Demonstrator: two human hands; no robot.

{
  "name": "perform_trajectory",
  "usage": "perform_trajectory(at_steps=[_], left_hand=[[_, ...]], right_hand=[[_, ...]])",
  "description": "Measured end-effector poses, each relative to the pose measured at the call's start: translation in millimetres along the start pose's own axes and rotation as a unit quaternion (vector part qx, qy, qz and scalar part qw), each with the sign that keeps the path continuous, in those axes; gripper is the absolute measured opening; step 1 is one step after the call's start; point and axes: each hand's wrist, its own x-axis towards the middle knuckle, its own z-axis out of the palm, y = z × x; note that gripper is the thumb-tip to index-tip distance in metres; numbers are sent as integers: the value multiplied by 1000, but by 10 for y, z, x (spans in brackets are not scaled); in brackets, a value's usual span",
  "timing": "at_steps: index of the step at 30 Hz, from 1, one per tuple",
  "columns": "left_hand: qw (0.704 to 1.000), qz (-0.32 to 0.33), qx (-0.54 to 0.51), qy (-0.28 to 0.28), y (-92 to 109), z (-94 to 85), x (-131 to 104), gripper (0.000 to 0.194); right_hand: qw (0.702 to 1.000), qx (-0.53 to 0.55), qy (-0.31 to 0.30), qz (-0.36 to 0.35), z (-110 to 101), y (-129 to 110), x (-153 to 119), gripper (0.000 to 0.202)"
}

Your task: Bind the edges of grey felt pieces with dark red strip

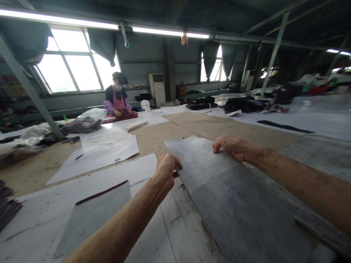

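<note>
A long grey sheet (219, 193), thin and cloth-like, stretches from the lower right toward the middle of the table. On its left edge, my left hand (167, 164) is closed with the thumb on top. My right hand (230, 146) pinches the sheet near its far right side, fingers curled. The sheet's far end looks slightly lifted and wavy. To the left of my left forearm lies another grey piece (101, 208) with a dark red strip (102, 192) along its far edge.
White paper sheets (109, 151) cover the left of the table. Dark stacked pieces (8, 204) stand at the far left edge. Across the table a person (117, 96) in a pink apron handles dark red material. Dark fabric piles (241, 105) lie at the back right, near a slanted post (274, 54).
</note>
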Motion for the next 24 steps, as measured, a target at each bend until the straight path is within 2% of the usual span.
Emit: perform_trajectory(at_steps=[3, 5, 8, 10, 11, 12, 14, 15, 16, 17, 18, 21, 24], left_hand=[[999, -28, 6, -35, -140, -198, -93, 6], [999, -14, 12, -35, -195, -374, -117, 11], [997, 74, 23, 25, -246, -626, -235, 10], [982, 170, 79, 38, -328, -717, -417, 20], [964, 230, 131, 9, -394, -728, -532, 29], [921, 316, 220, -53, -473, -716, -654, 37], [799, 435, 366, -195, -640, -648, -884, 41], [740, 467, 418, -245, -712, -605, -978, 37], [704, 476, 451, -272, -768, -565, -1053, 32], [685, 475, 475, -281, -806, -532, -1105, 27], [678, 467, 493, -280, -825, -509, -1137, 23], [687, 439, 511, -273, -812, -493, -1155, 25], [693, 433, 509, -269, -775, -505, -1153, 28]], right_hand=[[1000, -10, -29, 2, 222, 180, -168, 29], [999, -12, -39, -7, 355, 310, -215, 32], [998, -8, -49, -25, 430, 453, -190, 32], [998, -3, -57, -38, 422, 511, -149, 31], [997, 0, -60, -43, 415, 532, -134, 32], [997, 2, -62, -45, 412, 549, -124, 32], [997, 6, -65, -33, 418, 569, -120, 30], [998, 7, -67, -19, 424, 570, -122, 28], [998, 6, -70, 1, 426, 564, -123, 26], [997, 6, -76, 25, 420, 549, -119, 26], [995, 6, -82, 51, 402, 524, -108, 25], [989, 21, -93, 115, 263, 403, -41, 24], [990, 51, -48, 121, 61, 264, 18, 23]])
